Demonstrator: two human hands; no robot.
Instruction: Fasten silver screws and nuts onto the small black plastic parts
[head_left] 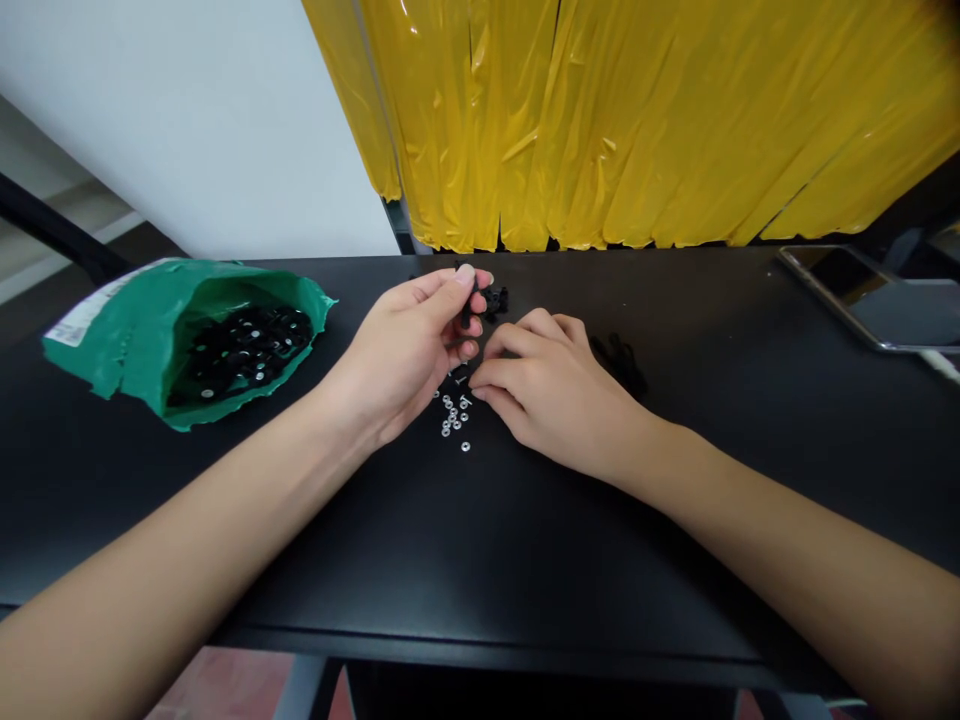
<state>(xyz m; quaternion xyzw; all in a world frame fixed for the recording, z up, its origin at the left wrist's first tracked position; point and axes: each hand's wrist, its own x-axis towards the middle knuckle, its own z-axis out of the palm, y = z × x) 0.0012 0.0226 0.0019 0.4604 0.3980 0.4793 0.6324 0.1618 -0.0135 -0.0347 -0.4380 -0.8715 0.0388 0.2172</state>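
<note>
My left hand (409,345) is raised a little above the black table (450,560), its thumb and fingers pinched on a small black part (469,308). My right hand (551,385) rests on the table beside it, fingers curled, the fingertips pinching down at a scatter of several small silver nuts (454,418). What the right fingertips hold, if anything, is hidden. A few more small black parts (496,298) lie just beyond the left fingers. Another dark clump (621,358) sits behind my right hand.
A torn-open green bag (135,345) lies at the left, holding many black parts (244,350). A phone (874,300) lies at the far right. Yellow plastic sheeting (637,120) hangs behind the table, a white wall to its left.
</note>
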